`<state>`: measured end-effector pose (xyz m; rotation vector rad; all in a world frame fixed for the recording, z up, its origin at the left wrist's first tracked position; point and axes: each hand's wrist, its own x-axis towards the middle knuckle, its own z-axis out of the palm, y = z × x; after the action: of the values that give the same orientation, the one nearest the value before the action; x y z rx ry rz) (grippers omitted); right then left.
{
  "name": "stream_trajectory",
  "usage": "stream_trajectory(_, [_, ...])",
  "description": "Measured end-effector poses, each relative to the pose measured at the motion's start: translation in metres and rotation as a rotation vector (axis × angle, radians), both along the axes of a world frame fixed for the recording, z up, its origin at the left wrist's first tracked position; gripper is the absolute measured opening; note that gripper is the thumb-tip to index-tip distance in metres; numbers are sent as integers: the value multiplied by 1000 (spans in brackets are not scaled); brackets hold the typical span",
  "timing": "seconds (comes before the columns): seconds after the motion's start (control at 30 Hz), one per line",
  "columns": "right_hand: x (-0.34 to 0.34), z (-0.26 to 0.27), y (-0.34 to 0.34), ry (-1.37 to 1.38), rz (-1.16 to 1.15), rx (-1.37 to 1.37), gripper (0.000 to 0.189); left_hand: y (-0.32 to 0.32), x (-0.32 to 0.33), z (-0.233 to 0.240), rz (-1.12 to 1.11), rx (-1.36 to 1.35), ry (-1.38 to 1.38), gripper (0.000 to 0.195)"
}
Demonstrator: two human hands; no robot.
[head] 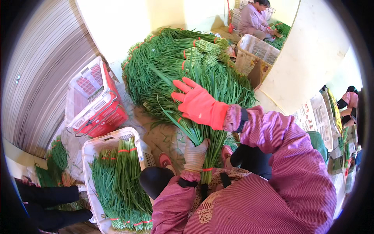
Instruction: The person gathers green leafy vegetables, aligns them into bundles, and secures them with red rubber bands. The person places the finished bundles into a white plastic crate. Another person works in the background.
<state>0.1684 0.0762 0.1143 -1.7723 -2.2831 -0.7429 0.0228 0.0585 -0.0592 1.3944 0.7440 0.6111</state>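
Observation:
My left hand (195, 154), in a striped knit glove, grips a bunch of green garlic chives (215, 146) around the stems. An orange-red band (207, 169) circles the bunch near its cut ends, which point toward my lap. Above the leaves is my right hand (198, 106), in a red rubber glove, with its fingers spread and nothing seen in its grasp. Whether its palm touches the leaves is hidden. Long leaves of the bunch fan away from me over a large heap of banded chives (163, 70).
At my left stands a white plastic crate (87, 158) of banded bunches, with red and white crates (109, 117) behind it. Another person's dark-trousered legs (55, 196) show at lower left. Beyond the heap a person (252, 19) sits beside a white crate (244, 55).

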Motion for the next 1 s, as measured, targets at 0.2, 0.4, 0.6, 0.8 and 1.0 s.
stream_trajectory(0.2, [22,11,18,979,-47,43,22,-1,0,-2,37,-38,-114,42])
stream_trajectory(0.4, [55,46,-49,118,-275,295,51,35,-21,10,-160,-768,-313,39])
stream_trajectory(0.6, [13,12,-135,39,-120,-397,121,34,-39,83,-312,-1082,-261,52])
stream_trajectory(0.8, [-7,-23,-123,294,270,-338,110,29,-47,79,-405,-1113,-175,56])
stream_trajectory(1.0, [10,11,-105,1114,169,-351,88,66,-84,79,-461,-331,175,46])
